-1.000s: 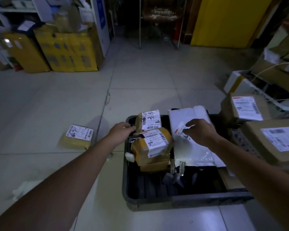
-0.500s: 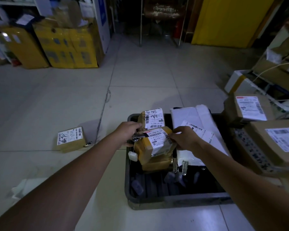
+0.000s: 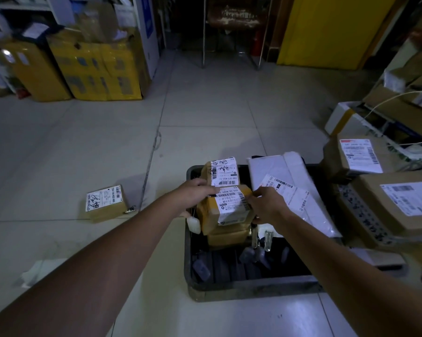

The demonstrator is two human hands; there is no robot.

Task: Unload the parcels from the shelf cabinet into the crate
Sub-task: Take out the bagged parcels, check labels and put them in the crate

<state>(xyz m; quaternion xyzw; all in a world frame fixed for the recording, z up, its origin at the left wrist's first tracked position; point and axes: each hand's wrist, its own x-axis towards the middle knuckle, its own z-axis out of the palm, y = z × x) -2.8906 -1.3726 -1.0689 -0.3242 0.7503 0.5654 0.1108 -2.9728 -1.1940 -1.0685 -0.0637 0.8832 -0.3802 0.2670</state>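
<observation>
**Two-handed seating of a parcel in the crate.** Your left hand (image 3: 195, 194) and right hand (image 3: 267, 205) bracket the taped brown parcel (image 3: 225, 210) from its left and right sides, over the far half of the black crate (image 3: 253, 289). Your left fingers are curled together over the parcel's far-left top edge. Your right fingers curl against the right edge of its label. On both hands the fingertips are partly hidden behind the knuckles.

The parcel rests on a lower brown box (image 3: 225, 238), not on the crate floor, so the two-sided hold probably keeps it level while you settle it. A second labelled parcel (image 3: 223, 172) stands just behind it, against the far wall. A white mailer bag (image 3: 300, 205) lies along the right side and overhangs the far rim. This packing leaves the near part of the crate floor free except for small loose items.

A labelled box (image 3: 105, 203) sits on the tiles to the left, well apart from the crate. It cannot be told whether this box belongs to the load.
</observation>
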